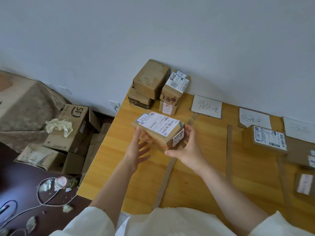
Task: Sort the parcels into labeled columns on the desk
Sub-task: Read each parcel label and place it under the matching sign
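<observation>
Table (136,176), pale wood, carries cardboard strips marking columns, with handwritten signs at twelve and two o'clock and a stack of unsorted parcels (151,82) at eleven. Held above its left side is one small parcel (158,130), a taped carton with a printed label on top. It looks stiff and light, judging by the easy one-sided hold; glossy tape may be slick, so opposite flat sides seem the safest grip. Right hand (185,149) clasps its three-o'clock end, thumb beneath. Left hand (138,150) rests slack-fingered against the nine-o'clock side.
</observation>
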{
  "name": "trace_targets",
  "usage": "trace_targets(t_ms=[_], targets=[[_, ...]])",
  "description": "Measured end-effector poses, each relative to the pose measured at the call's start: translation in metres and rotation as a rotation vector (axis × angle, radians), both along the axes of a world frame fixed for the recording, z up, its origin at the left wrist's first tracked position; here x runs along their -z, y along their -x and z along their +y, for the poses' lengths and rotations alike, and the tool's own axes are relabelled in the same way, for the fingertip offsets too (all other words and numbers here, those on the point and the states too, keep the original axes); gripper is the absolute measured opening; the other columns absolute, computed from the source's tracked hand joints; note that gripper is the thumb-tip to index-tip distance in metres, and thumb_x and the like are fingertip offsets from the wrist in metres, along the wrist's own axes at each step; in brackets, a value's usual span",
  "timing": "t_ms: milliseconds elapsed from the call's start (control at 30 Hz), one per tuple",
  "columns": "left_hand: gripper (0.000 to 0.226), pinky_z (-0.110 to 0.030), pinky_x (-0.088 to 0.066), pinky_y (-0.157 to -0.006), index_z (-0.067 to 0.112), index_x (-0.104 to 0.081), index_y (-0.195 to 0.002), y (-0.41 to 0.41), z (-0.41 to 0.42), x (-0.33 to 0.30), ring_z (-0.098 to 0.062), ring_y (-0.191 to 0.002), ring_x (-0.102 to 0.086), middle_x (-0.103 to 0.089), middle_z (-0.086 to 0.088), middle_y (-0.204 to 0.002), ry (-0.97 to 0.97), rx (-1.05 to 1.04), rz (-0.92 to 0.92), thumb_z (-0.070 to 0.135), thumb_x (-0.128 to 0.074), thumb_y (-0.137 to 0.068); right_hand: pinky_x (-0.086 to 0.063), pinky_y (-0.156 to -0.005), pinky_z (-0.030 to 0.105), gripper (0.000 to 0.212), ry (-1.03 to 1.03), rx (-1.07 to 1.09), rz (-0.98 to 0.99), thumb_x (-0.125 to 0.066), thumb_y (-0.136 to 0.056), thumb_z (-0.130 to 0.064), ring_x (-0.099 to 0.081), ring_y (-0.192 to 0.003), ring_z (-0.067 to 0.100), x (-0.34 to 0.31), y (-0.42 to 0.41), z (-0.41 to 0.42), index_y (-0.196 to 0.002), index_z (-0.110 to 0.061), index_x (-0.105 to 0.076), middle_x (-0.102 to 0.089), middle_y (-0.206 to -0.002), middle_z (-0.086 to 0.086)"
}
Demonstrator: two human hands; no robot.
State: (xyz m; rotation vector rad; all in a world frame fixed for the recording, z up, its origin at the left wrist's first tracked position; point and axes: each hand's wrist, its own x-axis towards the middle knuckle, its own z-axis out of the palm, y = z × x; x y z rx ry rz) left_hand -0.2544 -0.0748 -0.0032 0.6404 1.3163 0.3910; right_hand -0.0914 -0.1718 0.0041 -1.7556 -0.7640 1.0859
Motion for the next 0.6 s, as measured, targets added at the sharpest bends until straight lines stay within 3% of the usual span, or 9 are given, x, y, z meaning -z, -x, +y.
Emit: trace_targets(t_ms=[133,333,400,500,600], targets=[[0.045,-0.045,-0.056,-0.088,0.028,-0.058,-0.105,-0.007,-0.002,0.000,-0.025,-0.102,-0.068,-0.067,-0.004,-0.113,0.026,0.083,-0.058,0.065,-0.059,-0.080,-0.036,-0.096,0.011,0.108,-0.017,-0.026,-0.025,-0.092,-0.055,-0.004,-0.044,-0.128,0.005,0.002,-0.001,-0.004,-0.130,-0.036,-0.021,-0.041,-0.137,-0.008],[0.081,-0.035,-0.060,-0.075,0.023,-0.052,-0.131,-0.013,-0.006,0.006,-0.025,-0.099,-0.070,-0.065,-0.006,-0.120,0.022,0.028,-0.063,0.061,-0.077,-0.064,-0.035,-0.103,0.021,0.114,0.039,-0.033,0.014,-0.095,-0.056,-0.013,-0.041,-0.131,0.009,-0.001,-0.004,-0.011,-0.138,-0.031,-0.017,-0.036,-0.139,-0.013],[0.098,-0.036,-0.060,-0.075,0.023,-0.037,-0.143,-0.014,-0.007,0.007,-0.027,-0.098,-0.071,-0.063,-0.007,-0.120,0.012,0.003,-0.063,0.056,-0.081,-0.062,-0.033,-0.104,0.022,0.124,0.072,-0.026,0.094,-0.094,-0.059,-0.024,-0.037,-0.132,0.006,-0.005,-0.004,-0.014,-0.147,-0.029,-0.008,-0.031,-0.142,-0.017],[0.106,-0.040,-0.059,-0.083,0.035,-0.011,-0.151,-0.017,-0.009,0.008,-0.030,-0.097,-0.070,-0.061,-0.010,-0.119,0.001,-0.020,-0.094,0.043,-0.081,-0.071,-0.044,-0.108,0.038,0.137,0.092,0.046,0.215,-0.094,-0.052,-0.047,-0.040,-0.136,0.011,-0.003,-0.003,-0.016,-0.151,-0.040,0.000,-0.027,-0.152,-0.017],[0.103,-0.043,-0.057,-0.088,0.039,-0.007,-0.151,-0.022,-0.012,0.007,-0.030,-0.099,-0.070,-0.061,-0.010,-0.120,-0.007,-0.008,-0.130,0.041,-0.077,-0.076,-0.056,-0.090,0.038,0.116,0.104,0.150,0.312,-0.092,-0.063,-0.029,-0.054,-0.124,0.015,-0.004,-0.005,-0.014,-0.148,-0.033,-0.013,-0.044,-0.143,-0.013]])
